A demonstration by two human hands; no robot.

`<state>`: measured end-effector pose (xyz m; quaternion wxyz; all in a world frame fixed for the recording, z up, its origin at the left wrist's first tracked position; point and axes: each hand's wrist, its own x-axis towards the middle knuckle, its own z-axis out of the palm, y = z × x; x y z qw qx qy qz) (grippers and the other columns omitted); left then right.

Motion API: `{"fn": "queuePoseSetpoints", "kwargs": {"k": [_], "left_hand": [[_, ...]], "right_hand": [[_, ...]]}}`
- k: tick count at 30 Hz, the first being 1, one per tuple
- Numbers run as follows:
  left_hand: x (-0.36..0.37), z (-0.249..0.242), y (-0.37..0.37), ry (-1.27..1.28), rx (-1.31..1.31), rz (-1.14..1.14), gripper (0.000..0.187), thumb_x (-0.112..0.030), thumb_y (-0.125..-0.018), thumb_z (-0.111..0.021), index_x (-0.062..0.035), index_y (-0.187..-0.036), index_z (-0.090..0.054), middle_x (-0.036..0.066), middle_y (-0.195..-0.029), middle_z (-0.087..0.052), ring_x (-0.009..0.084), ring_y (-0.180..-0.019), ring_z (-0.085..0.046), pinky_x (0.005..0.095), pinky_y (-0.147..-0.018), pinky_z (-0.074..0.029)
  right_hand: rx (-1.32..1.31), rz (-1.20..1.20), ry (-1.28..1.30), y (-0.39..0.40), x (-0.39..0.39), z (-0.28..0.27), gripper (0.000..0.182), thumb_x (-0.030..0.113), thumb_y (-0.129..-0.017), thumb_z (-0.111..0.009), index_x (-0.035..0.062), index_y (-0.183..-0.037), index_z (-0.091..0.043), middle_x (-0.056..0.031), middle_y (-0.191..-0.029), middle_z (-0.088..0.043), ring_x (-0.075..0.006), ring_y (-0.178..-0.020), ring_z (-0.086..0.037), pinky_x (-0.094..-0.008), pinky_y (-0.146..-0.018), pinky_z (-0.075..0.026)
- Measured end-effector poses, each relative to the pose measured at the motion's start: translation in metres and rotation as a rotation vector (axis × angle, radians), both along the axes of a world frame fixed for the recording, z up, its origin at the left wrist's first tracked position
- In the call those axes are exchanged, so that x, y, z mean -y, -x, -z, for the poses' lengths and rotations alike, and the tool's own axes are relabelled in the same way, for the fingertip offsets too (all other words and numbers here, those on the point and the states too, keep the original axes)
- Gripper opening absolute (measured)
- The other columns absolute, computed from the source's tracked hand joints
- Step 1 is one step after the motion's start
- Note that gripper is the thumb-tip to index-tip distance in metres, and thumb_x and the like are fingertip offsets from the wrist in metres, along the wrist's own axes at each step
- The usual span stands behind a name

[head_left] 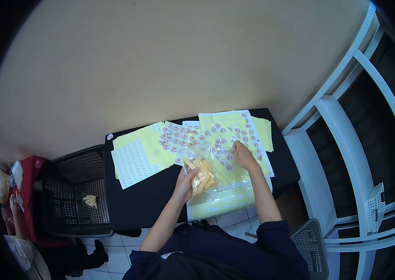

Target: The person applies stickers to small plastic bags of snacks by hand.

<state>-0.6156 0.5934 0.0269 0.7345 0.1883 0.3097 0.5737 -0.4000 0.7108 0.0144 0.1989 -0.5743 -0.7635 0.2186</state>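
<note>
At two o'clock from my left hand [185,179], which grips the snack bag [200,173], my right hand [242,155] pinches at the sticker sheet [234,128].

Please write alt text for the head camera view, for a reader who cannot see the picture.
Seen from above, a person's left hand holds a clear bag of yellow snack sticks over a black table, while the right hand touches a sticker sheet. More yellow sheets cover the table, and a black basket stands to its left.
</note>
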Motion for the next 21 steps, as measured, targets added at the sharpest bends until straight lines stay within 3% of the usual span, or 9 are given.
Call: {"fn": "queuePoseSetpoints", "kwargs": {"k": [5, 9, 10, 11, 15, 17, 21], "left_hand": [[0.016, -0.032, 0.025, -0.074, 0.034, -0.105, 0.045, -0.011, -0.087, -0.042, -0.0075, -0.128, -0.026, 0.013, -0.123, -0.039, 0.0217, -0.109, -0.046, 0.0327, -0.088, -0.042], [0.032, -0.049, 0.045, -0.169, -0.063, -0.103, 0.064, -0.006, -0.079, -0.054, -0.0050, -0.130, -0.016, 0.014, -0.125, -0.035, 0.0223, -0.114, -0.040, 0.0338, -0.092, -0.038], [0.035, -0.052, 0.049, -0.254, -0.110, -0.117, 0.076, 0.000, -0.071, -0.061, -0.0038, -0.130, -0.013, 0.015, -0.125, -0.034, 0.0229, -0.116, -0.037, 0.0342, -0.094, -0.036], [0.038, -0.055, 0.053, -0.252, -0.110, -0.125, 0.076, 0.000, -0.071, -0.061, -0.0038, -0.130, -0.013, 0.015, -0.125, -0.034, 0.0229, -0.116, -0.037, 0.0342, -0.094, -0.036], [0.051, -0.068, 0.067, -0.314, -0.254, -0.108, 0.079, 0.004, -0.067, -0.063, -0.0038, -0.129, -0.016, 0.016, -0.122, -0.036, 0.0239, -0.115, -0.038, 0.0344, -0.094, -0.034], [0.056, -0.073, 0.071, -0.330, -0.299, -0.114, 0.080, 0.005, -0.065, -0.064, -0.0038, -0.129, -0.016, 0.017, -0.122, -0.037, 0.0242, -0.115, -0.038, 0.0343, -0.095, -0.034], [0.065, -0.080, 0.079, -0.372, -0.339, -0.143, 0.078, 0.004, -0.064, -0.066, -0.0028, -0.128, -0.020, 0.015, -0.119, -0.039, 0.0219, -0.113, -0.039, 0.0331, -0.094, -0.034]], "right_hand": [[0.043, -0.004, -0.013, 0.007, 0.010, -0.004, 0.013, 0.010, -0.085, -0.039, -0.0019, -0.087, -0.043, -0.0224, -0.085, -0.052, -0.0359, -0.082, -0.052, -0.0415, -0.072, -0.040], [-0.102, 0.011, -0.106, 0.026, 0.026, -0.015, 0.013, 0.009, -0.084, -0.041, -0.0020, -0.084, -0.046, -0.0195, -0.081, -0.053, -0.0332, -0.077, -0.052, -0.0389, -0.069, -0.041], [-0.251, 0.008, -0.196, 0.038, 0.035, -0.024, 0.010, 0.007, -0.083, -0.043, -0.0022, -0.084, -0.047, -0.0177, -0.079, -0.053, -0.0316, -0.074, -0.053, -0.0372, -0.067, -0.042], [-0.401, 0.007, -0.283, 0.053, 0.047, -0.039, 0.009, 0.005, -0.082, -0.046, -0.0024, -0.084, -0.048, -0.0159, -0.078, -0.053, -0.0300, -0.072, -0.053, -0.0354, -0.064, -0.043], [-0.520, -0.035, -0.556, 0.110, 0.100, -0.099, 0.007, -0.001, -0.076, -0.053, -0.0012, -0.083, -0.051, -0.0125, -0.079, -0.055, -0.0261, -0.071, -0.056, -0.0315, -0.061, -0.045], [-0.449, -0.221, -0.873, 0.133, 0.123, -0.116, 0.015, -0.007, -0.070, -0.058, 0.0008, -0.082, -0.053, -0.0116, -0.080, -0.057, -0.0244, -0.073, -0.057, -0.0301, -0.065, -0.047], [-0.360, -0.424, -0.893, 0.155, 0.145, -0.115, 0.024, -0.003, -0.063, -0.062, 0.0016, -0.086, -0.057, -0.0091, -0.088, -0.058, -0.0240, -0.079, -0.058, -0.0333, -0.067, -0.048]]}}
